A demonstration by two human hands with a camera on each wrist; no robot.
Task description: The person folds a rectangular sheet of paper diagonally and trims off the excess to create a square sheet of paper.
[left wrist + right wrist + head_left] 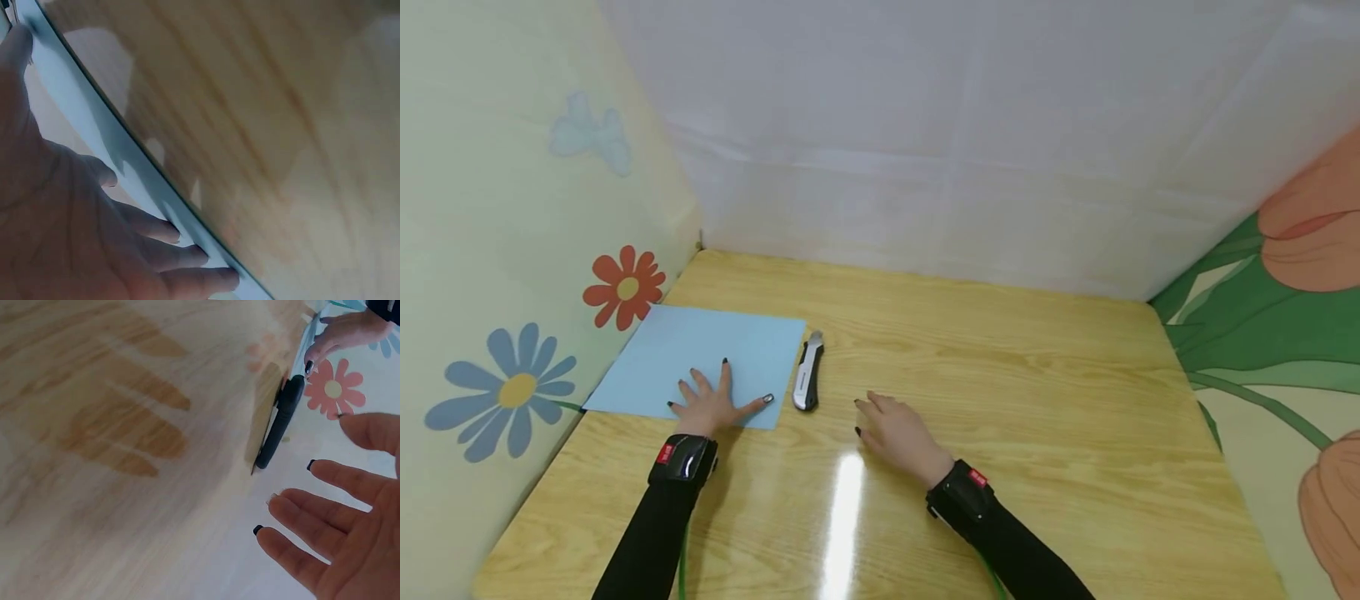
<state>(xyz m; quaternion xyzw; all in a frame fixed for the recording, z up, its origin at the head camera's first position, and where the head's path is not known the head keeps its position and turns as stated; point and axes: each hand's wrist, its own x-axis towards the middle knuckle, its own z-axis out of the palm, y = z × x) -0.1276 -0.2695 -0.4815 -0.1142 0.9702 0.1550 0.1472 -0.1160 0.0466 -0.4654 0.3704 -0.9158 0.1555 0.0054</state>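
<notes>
A light blue sheet of paper [730, 337] lies flat at the table's left side. My left hand [709, 408] rests on its near edge with fingers spread, and in the left wrist view the fingertips touch the sheet [75, 94]. Just right of the paper is a utility knife [808, 373] with a white and black handle, lying lengthwise away from me. To the right of the knife, my right hand [902, 437] hovers with nothing in it. Its fingers, loosely extended in the right wrist view, point toward the knife [281, 419] and stay apart from it.
The wooden table [1015, 400] extends to the right of both hands. A white cloth or sheet [925, 167] hangs along the back edge. Flower-patterned panels stand at the left [512, 250] and right [1292, 333]. A bright light reflection crosses the tabletop between my forearms.
</notes>
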